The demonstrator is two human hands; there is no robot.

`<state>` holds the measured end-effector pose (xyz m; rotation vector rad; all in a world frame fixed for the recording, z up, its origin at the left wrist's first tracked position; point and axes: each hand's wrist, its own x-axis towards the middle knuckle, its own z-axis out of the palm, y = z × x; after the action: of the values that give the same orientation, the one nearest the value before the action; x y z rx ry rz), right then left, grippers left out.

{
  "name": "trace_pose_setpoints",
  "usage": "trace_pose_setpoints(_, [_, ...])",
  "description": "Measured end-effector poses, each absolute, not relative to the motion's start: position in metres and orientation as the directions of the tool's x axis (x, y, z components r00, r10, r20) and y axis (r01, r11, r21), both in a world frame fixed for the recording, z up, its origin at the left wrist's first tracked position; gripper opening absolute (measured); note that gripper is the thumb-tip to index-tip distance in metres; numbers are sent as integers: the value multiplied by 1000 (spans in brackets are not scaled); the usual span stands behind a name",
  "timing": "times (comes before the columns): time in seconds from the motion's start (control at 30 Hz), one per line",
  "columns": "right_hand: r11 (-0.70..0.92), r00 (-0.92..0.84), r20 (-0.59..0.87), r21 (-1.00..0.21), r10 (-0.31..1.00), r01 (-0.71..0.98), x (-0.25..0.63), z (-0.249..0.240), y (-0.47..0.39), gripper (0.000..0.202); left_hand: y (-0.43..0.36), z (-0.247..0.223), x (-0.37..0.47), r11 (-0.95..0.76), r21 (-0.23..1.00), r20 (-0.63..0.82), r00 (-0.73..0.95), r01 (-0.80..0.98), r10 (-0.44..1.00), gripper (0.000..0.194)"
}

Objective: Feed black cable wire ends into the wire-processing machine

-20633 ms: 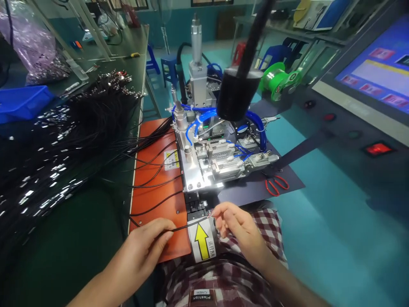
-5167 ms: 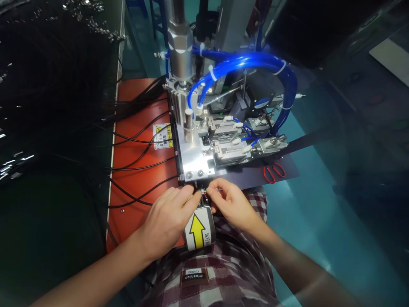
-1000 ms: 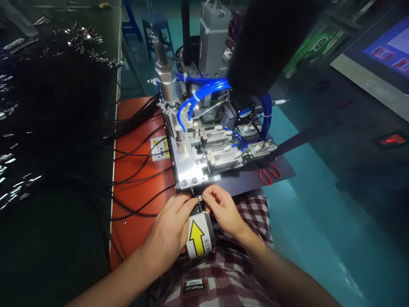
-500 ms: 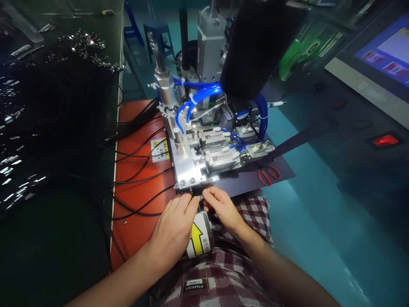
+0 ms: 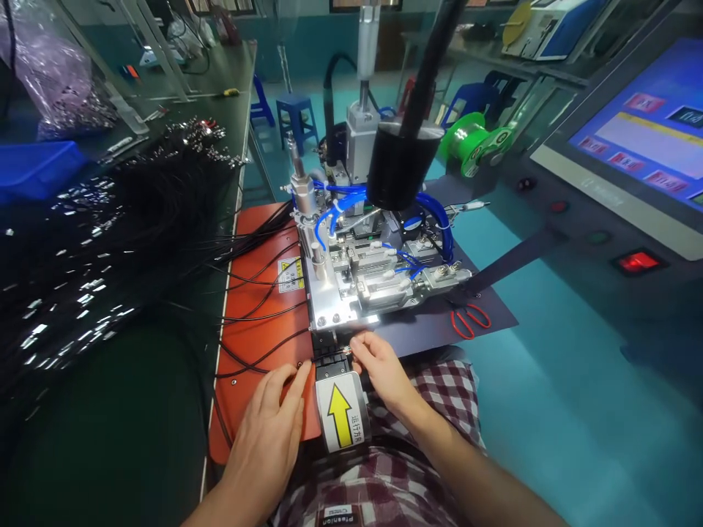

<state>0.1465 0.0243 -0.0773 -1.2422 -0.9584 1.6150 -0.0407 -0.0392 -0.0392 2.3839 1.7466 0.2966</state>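
Note:
My right hand (image 5: 384, 369) is closed in a pinch on the end of a thin black cable (image 5: 324, 359), just in front of the silver machine (image 5: 340, 296). Colored strands and a small bright tip show beside its fingertips; the rest is covered. My left hand (image 5: 272, 413) lies over the orange plate (image 5: 263, 293) with its fingers bent and apart. Its fingertips are close to the cable where that crosses the black track (image 5: 332, 369). Below the track sits a rounded cover with a yellow arrow label (image 5: 340, 413).
Several black cables (image 5: 263, 318) cross the orange plate from a large cable heap (image 5: 148, 176) on the left table. Red-handled scissors (image 5: 469, 320) lie right of the machine. A black cylinder (image 5: 403, 165) hangs above it. A touchscreen (image 5: 648, 124) stands at right.
My left hand has moved left and toward me, away from the right hand, uncovering the track and arrow label. My right hand keeps its pinch. The head view has tilted up.

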Motion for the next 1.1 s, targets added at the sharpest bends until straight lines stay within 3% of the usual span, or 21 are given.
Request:
trace_pose_setpoints(0.23, [-335,-119,-318,-926,941,-174,147,-78,24,35,-38,-41,-41,-305,64,75,301,950,951,44])
trace_pose_setpoints(0.67, [-364,18,-379,-900,925,-241,178,-85,13,39,-37,-43,-44,-306,58,72,302,950,951,45])
trace_pose_setpoints(0.8, [-364,25,-380,-901,925,-236,179,-85,12,37,-6,-36,-42,-295,104,75,288,950,955,40])
trace_pose_setpoints(0.9, [-362,9,-376,-900,927,-240,180,-83,10,33,17,-15,-50,-311,204,69,303,928,950,38])
trace_pose_setpoints(1.0, [-389,14,-402,-894,916,-224,186,-78,6,31,10,12,-68,-447,429,-33,508,785,861,34])
trace_pose_setpoints(1.07, [-386,22,-399,-898,917,-211,191,-74,3,29,-10,22,-79,-565,463,-208,703,683,680,26])
trace_pose_setpoints(1.1, [-380,32,-395,-901,918,-208,193,-72,2,28,-22,22,-84,-615,417,-233,732,669,640,25])
